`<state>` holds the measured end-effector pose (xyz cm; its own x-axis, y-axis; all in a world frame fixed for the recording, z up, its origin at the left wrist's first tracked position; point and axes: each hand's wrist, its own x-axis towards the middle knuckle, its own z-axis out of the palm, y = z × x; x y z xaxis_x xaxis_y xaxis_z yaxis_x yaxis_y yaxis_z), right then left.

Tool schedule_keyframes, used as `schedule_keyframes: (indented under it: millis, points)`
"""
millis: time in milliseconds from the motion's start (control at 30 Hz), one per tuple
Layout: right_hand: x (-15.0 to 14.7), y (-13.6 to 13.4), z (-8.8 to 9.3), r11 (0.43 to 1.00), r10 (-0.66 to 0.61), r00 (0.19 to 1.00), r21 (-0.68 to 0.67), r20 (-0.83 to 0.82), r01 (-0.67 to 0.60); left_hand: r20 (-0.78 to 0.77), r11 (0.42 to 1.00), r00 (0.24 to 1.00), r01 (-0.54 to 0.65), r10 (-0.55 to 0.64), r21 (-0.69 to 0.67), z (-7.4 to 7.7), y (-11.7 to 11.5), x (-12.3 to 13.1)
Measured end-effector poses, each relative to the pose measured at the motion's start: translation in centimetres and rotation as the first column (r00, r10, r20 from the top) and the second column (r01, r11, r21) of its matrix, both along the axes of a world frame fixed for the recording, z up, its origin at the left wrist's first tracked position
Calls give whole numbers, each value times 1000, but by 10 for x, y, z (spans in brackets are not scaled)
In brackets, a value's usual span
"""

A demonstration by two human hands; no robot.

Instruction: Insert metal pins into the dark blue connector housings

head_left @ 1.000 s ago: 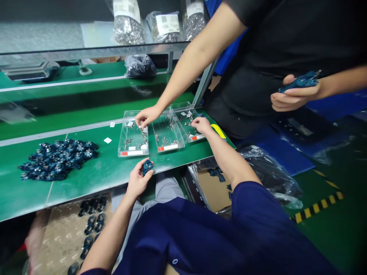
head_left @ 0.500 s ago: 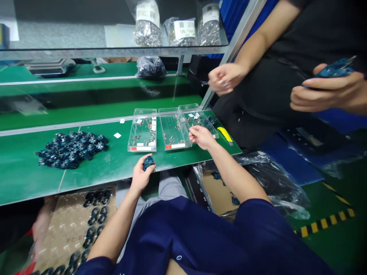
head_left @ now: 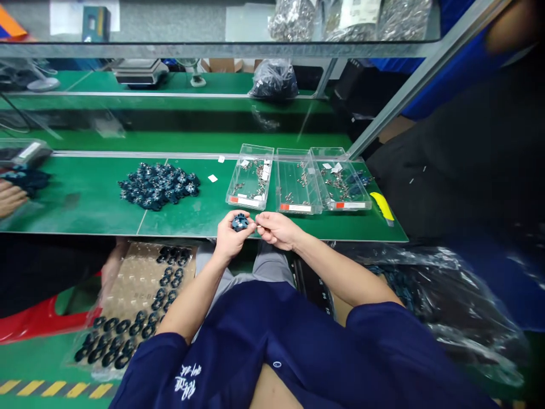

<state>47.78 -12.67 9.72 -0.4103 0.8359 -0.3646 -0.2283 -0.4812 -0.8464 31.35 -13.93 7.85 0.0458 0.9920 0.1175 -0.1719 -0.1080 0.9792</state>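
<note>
My left hand (head_left: pixel 230 236) grips a small dark blue part (head_left: pixel 240 222) with metal bits on it, over the front edge of the green table (head_left: pixel 191 218). Close against it on the right, my right hand (head_left: pixel 279 230) pinches a tiny light-coloured piece, too small to make out. Just behind the hands stand a left clear tray (head_left: pixel 232 190), a middle clear tray (head_left: pixel 298 209) and a right clear tray (head_left: pixel 351 205), all with small metal pieces inside. A pile of dark blue parts (head_left: pixel 158 186) lies to the left on the table.
A yellow cutter (head_left: pixel 383 207) lies at the table's right end. At the far left, another person's hand (head_left: pixel 11 199) touches dark parts. Below the table are a carton of black rings (head_left: pixel 140 278) and plastic wrap (head_left: pixel 464 295). A metal post (head_left: pixel 409 91) rises behind the right tray.
My right hand has moved from the trays to beside my left hand, its fingers now at the blue part. The view has shifted left, and the hands of the person at right are out of sight.
</note>
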Motion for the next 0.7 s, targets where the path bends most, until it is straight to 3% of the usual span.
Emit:
schedule_keyframes:
  millis: [67, 133, 200, 267, 333, 367, 400, 500, 567, 700]
  points:
    - [-3, -4, 0, 992, -32, 999, 123, 23, 29, 72, 999, 997, -9, 11, -39, -2, 1, -5]
    - [-3, -8, 3, 949, -19, 997, 316, 77, -6, 178, 995, 984, 5, 13, -101, -3, 2, -7]
    - [0, -10, 6, 851, -1, 985, 517, 175, -91, 259, 985, 966, 63, -19, -159, -1, 3, -9]
    - [4, -11, 10, 709, -46, 956, 684, 288, -172, 294, 969, 952, 146, -84, -197, 2, 2, -10]
    - [8, -10, 13, 586, -124, 928, 780, 351, -217, 300, 951, 942, 221, -151, -216, 6, 1, -11]
    - [9, -10, 14, 561, -151, 921, 798, 360, -220, 300, 942, 937, 250, -178, -223, 9, -1, -12]
    - [10, -9, 14, 565, -163, 921, 798, 355, -208, 303, 933, 931, 278, -203, -230, 11, -2, -13]
    - [12, -7, 14, 664, -164, 940, 739, 298, -118, 345, 895, 893, 379, -287, -237, 13, -4, -16]
    - [12, -6, 14, 699, -152, 950, 709, 274, -92, 367, 877, 872, 422, -323, -231, 11, -4, -17]
    - [13, -3, 14, 632, -159, 947, 766, 278, -118, 283, 903, 906, 377, -313, -206, 6, -2, -17]
